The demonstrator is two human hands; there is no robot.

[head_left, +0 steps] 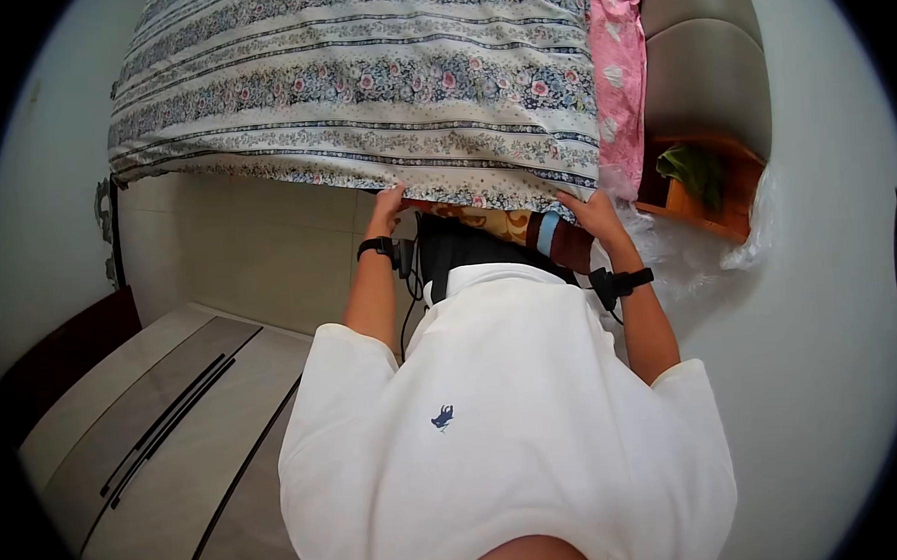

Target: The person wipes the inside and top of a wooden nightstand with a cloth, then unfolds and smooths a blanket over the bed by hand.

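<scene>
A floral striped bed sheet point(360, 79) spreads over the bed, its near edge hanging at the bedside. My left hand point(387, 209) is closed on that edge, fingers tucked beneath the cloth. Farther right, my right hand point(591, 217) pinches the same edge near the sheet's right corner, thumb and fingers partly hidden by the fabric. Between my hands, brown patterned bedding point(506, 222) with a light blue stripe shows under the sheet. A pink cloth point(617, 62) lies just past the sheet's right side.
The grey padded headboard point(703, 39) stands at the right. Beside it, a wooden nightstand point(730, 193) wrapped partly in clear plastic point(762, 236) holds a green item point(696, 172). A wardrobe with dark handles point(174, 422) is at lower left. Tiled floor point(257, 238) lies left of me.
</scene>
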